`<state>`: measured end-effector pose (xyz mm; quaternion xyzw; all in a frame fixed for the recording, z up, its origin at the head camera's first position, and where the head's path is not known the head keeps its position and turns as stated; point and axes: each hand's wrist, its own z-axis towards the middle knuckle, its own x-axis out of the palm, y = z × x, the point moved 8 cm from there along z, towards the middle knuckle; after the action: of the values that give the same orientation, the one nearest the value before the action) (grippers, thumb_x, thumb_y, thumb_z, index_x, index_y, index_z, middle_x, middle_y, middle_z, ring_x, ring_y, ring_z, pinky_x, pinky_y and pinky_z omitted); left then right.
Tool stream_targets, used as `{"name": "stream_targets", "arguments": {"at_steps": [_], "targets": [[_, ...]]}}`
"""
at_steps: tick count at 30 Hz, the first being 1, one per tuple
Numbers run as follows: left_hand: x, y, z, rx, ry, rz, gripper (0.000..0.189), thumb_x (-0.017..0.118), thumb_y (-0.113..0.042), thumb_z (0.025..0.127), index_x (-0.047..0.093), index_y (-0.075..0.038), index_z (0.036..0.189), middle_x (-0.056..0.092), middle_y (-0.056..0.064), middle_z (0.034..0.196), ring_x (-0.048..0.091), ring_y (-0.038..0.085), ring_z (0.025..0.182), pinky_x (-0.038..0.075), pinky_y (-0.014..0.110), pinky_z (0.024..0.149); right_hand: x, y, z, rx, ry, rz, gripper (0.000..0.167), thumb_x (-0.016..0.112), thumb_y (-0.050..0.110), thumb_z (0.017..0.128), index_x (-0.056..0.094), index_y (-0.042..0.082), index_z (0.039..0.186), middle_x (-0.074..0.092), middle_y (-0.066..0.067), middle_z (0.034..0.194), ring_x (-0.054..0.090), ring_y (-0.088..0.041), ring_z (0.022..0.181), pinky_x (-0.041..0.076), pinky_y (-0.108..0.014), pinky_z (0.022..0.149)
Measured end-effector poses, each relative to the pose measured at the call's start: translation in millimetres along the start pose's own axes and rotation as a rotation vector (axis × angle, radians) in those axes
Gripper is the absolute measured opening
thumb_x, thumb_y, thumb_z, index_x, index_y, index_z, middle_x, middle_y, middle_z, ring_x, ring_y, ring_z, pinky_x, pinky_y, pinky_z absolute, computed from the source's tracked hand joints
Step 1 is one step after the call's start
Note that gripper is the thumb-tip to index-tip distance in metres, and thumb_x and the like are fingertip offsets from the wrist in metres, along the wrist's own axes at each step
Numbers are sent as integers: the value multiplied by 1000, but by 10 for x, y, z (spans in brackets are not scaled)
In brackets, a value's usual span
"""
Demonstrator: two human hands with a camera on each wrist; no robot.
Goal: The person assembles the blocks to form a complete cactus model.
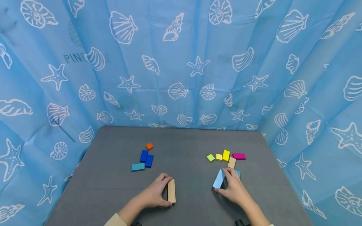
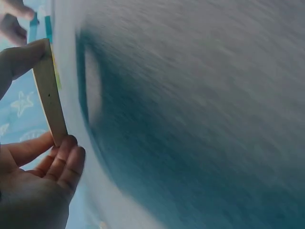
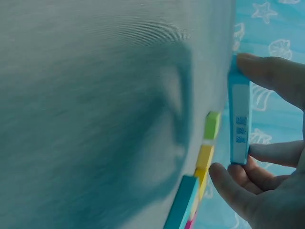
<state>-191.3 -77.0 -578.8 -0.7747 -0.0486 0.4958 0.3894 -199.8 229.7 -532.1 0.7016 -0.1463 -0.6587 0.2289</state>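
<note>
A plain wooden block, long and flat, is pinched by its two ends between the thumb and fingers of my left hand. The left wrist view shows the same wooden block held above the grey surface. To the right, my right hand pinches a light blue block by its ends. Small dark print marks one side of that blue block in the right wrist view, and it hangs over the surface. A teal block lies partly hidden behind my right hand.
On the grey table, an orange block, two dark blue blocks and a teal block lie left. Farther right are a green block, yellow blocks, a wooden block and a magenta block. Shell-patterned curtains surround the table.
</note>
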Motion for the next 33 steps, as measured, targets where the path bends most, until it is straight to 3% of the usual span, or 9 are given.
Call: {"name": "stream_targets", "arguments": {"at_steps": [8, 13, 23, 28, 33], "targets": [[114, -151, 82, 18, 52, 0, 91, 86, -48, 76, 43, -18, 150, 41, -3, 140, 47, 13, 123, 49, 37, 100, 72, 190, 224, -88, 55, 16, 91, 91, 28, 74, 47, -3, 147, 47, -16, 142, 45, -33, 129, 43, -55, 107], [221, -237, 154, 35, 79, 56, 88, 86, -48, 76, 46, -18, 148, 44, -4, 137, 49, 10, 121, 49, 36, 100, 139, 292, 339, -107, 81, 9, 92, 91, 24, 74, 45, -1, 149, 45, -15, 145, 41, -33, 132, 43, -55, 108], [325, -355, 182, 48, 90, 151, 85, 84, -57, 74, 50, -24, 145, 50, -6, 137, 47, 13, 120, 45, 45, 104, 272, 542, 571, -175, 115, 35, 90, 89, 26, 77, 45, 1, 150, 44, -16, 149, 44, -33, 133, 44, -55, 108], [354, -341, 200, 44, 73, 167, 87, 85, -57, 72, 51, -25, 144, 50, -8, 136, 46, 12, 120, 43, 46, 105, 337, 704, 663, -229, 140, 58, 89, 89, 28, 77, 46, 0, 149, 46, -15, 146, 46, -30, 128, 45, -52, 107], [384, -261, 179, -26, 57, 158, 100, 85, -63, 68, 46, -21, 150, 45, -2, 144, 44, 19, 129, 43, 49, 108, 436, 867, 719, -289, 191, 94, 88, 88, 28, 79, 45, -1, 150, 45, -16, 145, 45, -31, 128, 45, -53, 107]]}}
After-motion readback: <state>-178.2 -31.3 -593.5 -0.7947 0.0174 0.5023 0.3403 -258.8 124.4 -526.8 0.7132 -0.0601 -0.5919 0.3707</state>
